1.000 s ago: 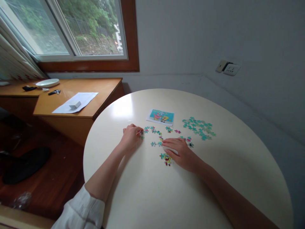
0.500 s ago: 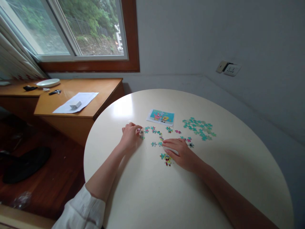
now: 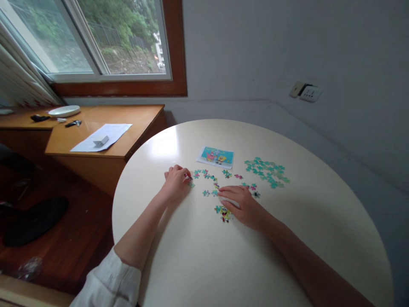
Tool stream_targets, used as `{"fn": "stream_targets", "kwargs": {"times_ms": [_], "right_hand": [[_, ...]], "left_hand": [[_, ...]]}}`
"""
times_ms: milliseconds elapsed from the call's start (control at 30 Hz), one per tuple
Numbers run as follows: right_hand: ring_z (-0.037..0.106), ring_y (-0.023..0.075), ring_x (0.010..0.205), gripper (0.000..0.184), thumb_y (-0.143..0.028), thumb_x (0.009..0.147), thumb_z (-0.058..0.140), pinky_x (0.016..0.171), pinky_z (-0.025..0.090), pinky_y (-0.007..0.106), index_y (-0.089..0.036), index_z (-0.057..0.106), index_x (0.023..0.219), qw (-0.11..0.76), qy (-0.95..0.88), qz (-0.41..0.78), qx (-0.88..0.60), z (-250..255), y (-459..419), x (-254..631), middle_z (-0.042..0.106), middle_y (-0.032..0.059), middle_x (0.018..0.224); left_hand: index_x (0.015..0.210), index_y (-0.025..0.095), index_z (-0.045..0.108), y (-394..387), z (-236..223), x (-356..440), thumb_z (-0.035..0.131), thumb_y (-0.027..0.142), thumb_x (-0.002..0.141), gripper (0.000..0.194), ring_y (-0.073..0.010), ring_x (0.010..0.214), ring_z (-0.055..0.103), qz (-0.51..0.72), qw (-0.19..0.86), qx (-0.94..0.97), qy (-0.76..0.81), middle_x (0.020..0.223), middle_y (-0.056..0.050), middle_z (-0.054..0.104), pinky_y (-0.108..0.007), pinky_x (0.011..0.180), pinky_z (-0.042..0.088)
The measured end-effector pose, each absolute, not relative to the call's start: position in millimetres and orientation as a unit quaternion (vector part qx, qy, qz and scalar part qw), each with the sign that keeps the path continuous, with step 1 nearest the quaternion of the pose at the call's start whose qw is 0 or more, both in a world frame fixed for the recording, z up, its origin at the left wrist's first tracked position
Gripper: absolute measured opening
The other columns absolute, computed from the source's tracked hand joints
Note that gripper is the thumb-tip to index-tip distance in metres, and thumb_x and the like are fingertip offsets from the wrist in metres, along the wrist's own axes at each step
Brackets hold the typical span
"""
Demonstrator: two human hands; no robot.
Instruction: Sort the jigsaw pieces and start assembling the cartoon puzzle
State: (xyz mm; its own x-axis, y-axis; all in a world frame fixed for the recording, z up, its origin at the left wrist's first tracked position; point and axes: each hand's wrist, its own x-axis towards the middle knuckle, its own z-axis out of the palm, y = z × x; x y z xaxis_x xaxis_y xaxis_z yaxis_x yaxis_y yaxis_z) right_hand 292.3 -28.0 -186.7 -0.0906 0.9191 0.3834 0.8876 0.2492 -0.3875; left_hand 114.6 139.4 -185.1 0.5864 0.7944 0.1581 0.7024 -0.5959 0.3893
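Observation:
My left hand rests on the left side of the loose jigsaw pieces. Its thumb and fingers are curled together at a small puzzle piece, mostly covered by the fingertips. My right hand lies palm down with its fingers stretched out, fingertips beside a teal puzzle piece. Just below those fingers is a joined yellow cartoon figure with a teal piece at its left. Scattered pieces lie between and above my hands, some partly hidden by the right one.
A picture card lies beyond the pieces. Many teal pieces are spread at the right on the round white table. To the left stands a wooden desk with a paper sheet and a white plate.
The left hand's fingers have curled in more closely at the piece by its fingertips. My right hand stays in place.

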Motion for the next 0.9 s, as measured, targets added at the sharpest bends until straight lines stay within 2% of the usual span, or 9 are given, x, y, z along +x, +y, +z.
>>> {"fn": "stream_targets", "kwargs": {"times_ms": [267, 567, 900], "right_hand": [[0.059, 0.022, 0.1, 0.021, -0.02, 0.085, 0.05, 0.084, 0.042, 0.039, -0.02, 0.066, 0.099, 0.281, -0.739, 0.024, -0.612, -187.9, -27.3, 293.1, 0.065, 0.0087, 0.107], [0.059, 0.0216, 0.099, 0.02, -0.02, 0.085, 0.051, 0.084, 0.042, 0.038, -0.02, 0.066, 0.099, 0.286, -0.738, 0.021, -0.611, -187.9, -27.8, 293.0, 0.066, 0.0089, 0.106], [0.059, 0.0214, 0.099, 0.021, -0.021, 0.085, 0.05, 0.084, 0.042, 0.039, -0.021, 0.066, 0.099, 0.287, -0.734, 0.024, -0.615, -187.6, -27.9, 292.3, 0.065, 0.0085, 0.106]], "left_hand": [[0.084, 0.023, 0.066, 138.1, -185.5, 115.9, 0.056, 0.018, 0.077, 0.013, -0.0255, 0.097, 0.046, 0.163, 0.157, 0.885, 0.408, 0.099, -0.007, 0.053, -0.038, 0.082, 0.031], [0.088, 0.019, 0.058, 136.4, -178.7, 116.0, 0.056, 0.014, 0.077, 0.013, -0.0251, 0.096, 0.046, 0.142, 0.16, 0.896, 0.388, 0.1, -0.008, 0.054, -0.037, 0.08, 0.03], [0.077, 0.018, 0.052, 134.9, -177.1, 118.2, 0.05, 0.009, 0.075, 0.009, -0.0179, 0.077, 0.052, 0.18, 0.188, 0.904, 0.339, 0.076, -0.001, 0.059, -0.035, 0.076, 0.032]]}}
